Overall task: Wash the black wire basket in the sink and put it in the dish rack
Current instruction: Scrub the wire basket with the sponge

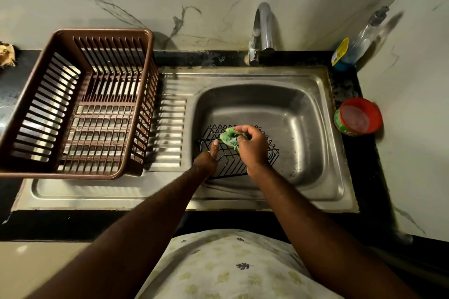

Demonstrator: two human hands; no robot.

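Observation:
The black wire basket [228, 165] stands in the steel sink [303, 114], near its front left corner. My left hand [207, 159] grips the basket's left side, thumb up along the wires. My right hand [252, 147] holds a green scrub sponge [229, 137] over the basket's top rim; whether the sponge touches the wires is unclear. The brown plastic dish rack [80, 104] sits to the left on the sink's drainboard, with nothing in it.
A chrome tap [263, 29] rises behind the sink; no water runs. A clear soap bottle [357, 41] stands at the back right, and a red-rimmed tub of dish paste [358, 116] at the sink's right edge. The marble wall closes in on the right.

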